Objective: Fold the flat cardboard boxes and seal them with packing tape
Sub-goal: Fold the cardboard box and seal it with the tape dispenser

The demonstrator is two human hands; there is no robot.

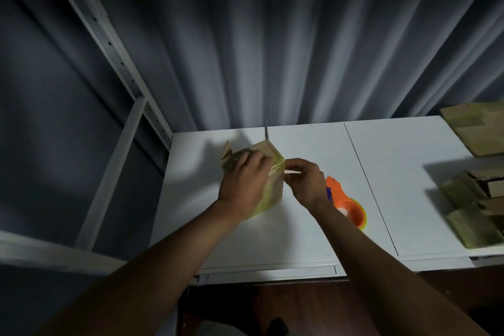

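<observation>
A small brown cardboard box (275,185) stands on the white table (300,240), with yellowish tape running over its near corner and side. My left hand (244,180) lies flat on the box's top and front, holding it. My right hand (305,180) is just to the right of the box, its fingers pinched on a thin pale strip at the taped corner. An orange tape dispenser (347,206) with a roll of tape lies on the table behind my right wrist, untouched.
Stacks of taped cardboard boxes (480,199) sit at the table's right edge, with a flat pile (477,128) at the back right. A grey metal shelf frame (120,71) rises on the left, a curtain hangs behind, and dark floor shows below the table's front edge.
</observation>
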